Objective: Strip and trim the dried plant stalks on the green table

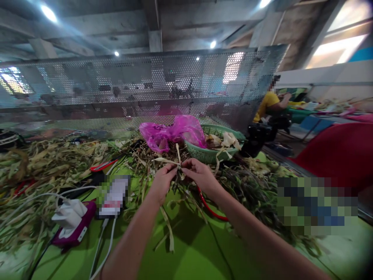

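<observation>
My left hand [162, 182] and my right hand [200, 175] meet above the green table, fingertips pinched together. Between them they hold a pale dried leaf strip [178, 152], folded or crossed so that its ends stick up and out to the left. A small dark bundle of plant bits shows just below the fingers; its details are blurred. Under my right wrist lies a curved red handle [212, 209], its other end hidden. A loose pale strip [169, 233] rests on the table below my left hand.
A pink plastic bag [175, 134] leans on a green basket [201, 153] of dried husks. Heaps of dried leaves [67, 159] and greener stalks [247, 194] flank my hands. A phone [114, 196] and a purple power strip [72, 229] with cables lie left. A perforated metal screen [131, 93] stands behind.
</observation>
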